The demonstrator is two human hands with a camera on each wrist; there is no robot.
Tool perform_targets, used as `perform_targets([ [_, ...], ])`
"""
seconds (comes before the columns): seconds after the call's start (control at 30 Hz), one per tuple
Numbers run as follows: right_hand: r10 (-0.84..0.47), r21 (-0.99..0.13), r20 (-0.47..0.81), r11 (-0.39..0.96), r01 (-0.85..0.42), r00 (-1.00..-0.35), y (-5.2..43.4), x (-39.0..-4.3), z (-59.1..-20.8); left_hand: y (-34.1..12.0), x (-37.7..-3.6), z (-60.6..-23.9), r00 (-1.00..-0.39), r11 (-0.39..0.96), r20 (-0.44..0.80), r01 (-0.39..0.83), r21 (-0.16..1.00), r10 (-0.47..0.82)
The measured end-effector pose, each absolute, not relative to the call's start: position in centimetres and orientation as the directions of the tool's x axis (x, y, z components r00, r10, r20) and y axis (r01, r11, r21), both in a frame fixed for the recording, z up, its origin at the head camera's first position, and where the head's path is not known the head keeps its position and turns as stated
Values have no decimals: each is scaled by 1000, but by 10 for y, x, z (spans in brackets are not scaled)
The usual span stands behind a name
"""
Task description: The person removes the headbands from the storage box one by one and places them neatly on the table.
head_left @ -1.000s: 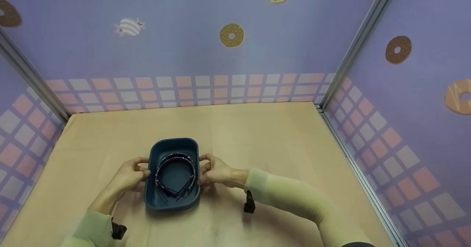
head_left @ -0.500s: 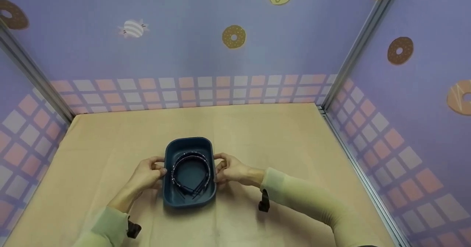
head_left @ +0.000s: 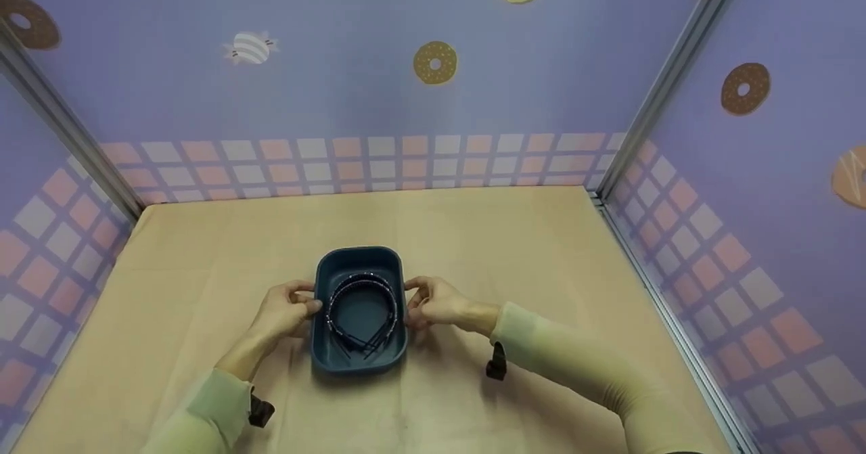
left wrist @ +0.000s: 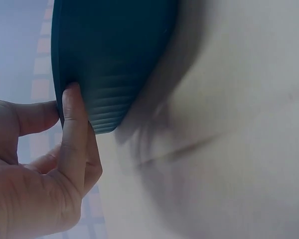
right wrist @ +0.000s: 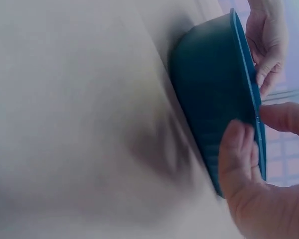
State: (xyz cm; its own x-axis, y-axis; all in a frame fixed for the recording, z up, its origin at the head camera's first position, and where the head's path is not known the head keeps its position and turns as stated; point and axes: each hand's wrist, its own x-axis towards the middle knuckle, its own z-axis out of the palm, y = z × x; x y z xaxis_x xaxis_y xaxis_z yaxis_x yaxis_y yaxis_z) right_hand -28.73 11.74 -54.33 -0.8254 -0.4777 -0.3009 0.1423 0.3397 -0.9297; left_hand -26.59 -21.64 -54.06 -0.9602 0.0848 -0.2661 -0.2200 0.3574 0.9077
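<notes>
Tabletop (head_left: 507, 251) bears tray (head_left: 358, 259); left hand (head_left: 284, 312), right hand (head_left: 440, 303) grip it.

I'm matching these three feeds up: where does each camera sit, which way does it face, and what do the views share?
Head: worn high, faces forward and down at the table; shows both sleeved forearms, left hand and right hand pinching the blue tray holding headbands.
Left wrist: low beside the tray's outer wall; shows left thumb and fingers.
Right wrist: low on the opposite side; shows both hands.
Shared: tray and tabletop.
</notes>
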Motion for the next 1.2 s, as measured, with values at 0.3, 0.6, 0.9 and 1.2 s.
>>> perform_targets([
  [0.3, -348, -858, -80, 500, -113, -934, 111, -306, -533, -213, -273, -537, -959, 374, -264, -209, 904, 102],
  [0.6, -448, -840, 116, 432, -328, -886, 85, -324, -532, -218, -271, -538, -957, 376, -274, -218, 900, 100],
  [0.9, -548, -672, 212, 520, -528, -809, 52, -330, -537, -219, -270, -542, -956, 370, -279, -228, 901, 90],
  [1.2, -580, -514, 225, 612, -601, -783, 37, -333, -545, -219, -268, -543, -952, 356, -291, -242, 902, 91],
])
